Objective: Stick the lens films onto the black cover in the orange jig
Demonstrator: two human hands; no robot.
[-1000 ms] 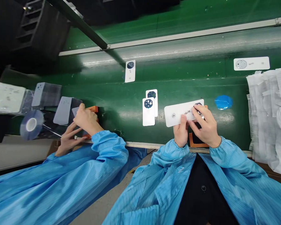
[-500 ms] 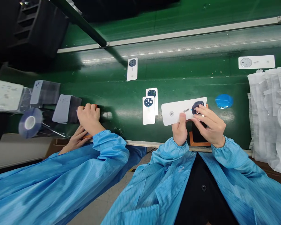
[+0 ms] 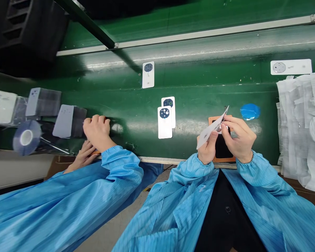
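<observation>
White card [image 3: 208, 131] is held up edge-on over the desk [image 3: 199, 87], tilted, low end at 7 o'clock, high tip at 1 o'clock. L hand [image 3: 207, 151] pinches its lower part, thumb on the near face. R hand [image 3: 238, 138] has fingers [image 3: 227, 123] closed on the upper tip, looks like a pinch on the corner or a film edge; too small to tell which. Both hands closed on the card, nothing else in them.

Directly under the card: orange-rimmed jig [image 3: 220, 147] w/ a dark plate in it, partly hidden by both hands.

Step, my read: peel or separate at the card's top corner, above the jig. Next move likely needs a steady L grip while R pulls away along the card, w/o creasing it.

Outward:
- blue disc [image 3: 250, 111] at 2 o'clock of the jig, near
- two white cards w/ dark camera rings [image 3: 166, 119] at 9 o'clock, overlapping
- single ring card [image 3: 148, 74] at 11 o'clock, well apart
- long white card [image 3: 291, 67] far at 1 o'clock
- stack of clear bags [image 3: 301, 126] at 3 o'clock

Co-worker's hands [image 3: 97, 131] at far 9 o'clock, pressing on sth orange; tape roll [image 3: 26, 137] just past them.
</observation>
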